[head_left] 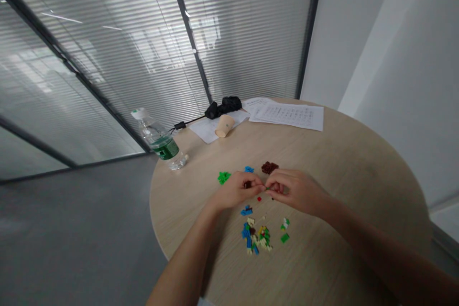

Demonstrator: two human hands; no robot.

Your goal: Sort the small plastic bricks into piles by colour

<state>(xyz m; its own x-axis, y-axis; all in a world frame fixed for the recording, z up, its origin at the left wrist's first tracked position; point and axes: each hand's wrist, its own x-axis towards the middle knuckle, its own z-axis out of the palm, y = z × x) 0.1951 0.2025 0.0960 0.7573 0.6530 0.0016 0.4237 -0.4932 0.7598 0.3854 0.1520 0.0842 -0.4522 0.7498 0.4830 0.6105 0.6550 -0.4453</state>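
Note:
My left hand (241,189) and my right hand (296,190) meet above the table, fingertips pinched together. Between them shows a tiny green brick (267,189), mostly covered by the fingers. Just below the fingertips lies a small red brick (259,199). Beyond the hands are piles of green bricks (224,178), blue bricks (249,169) and dark brown bricks (269,167). Nearer me sits a mixed heap of building bricks (263,236), in blue, tan, green and other colours. A flat green brick (284,238) rests to its right, with a blue brick cluster (246,211) above the heap.
On the round wooden table (366,177), a clear bottle with a green label (165,147) stands at the left edge. A paper cup (224,125) lies on its side near a black bundle (229,104) and printed sheets (290,114). Glass panels with blinds rise behind.

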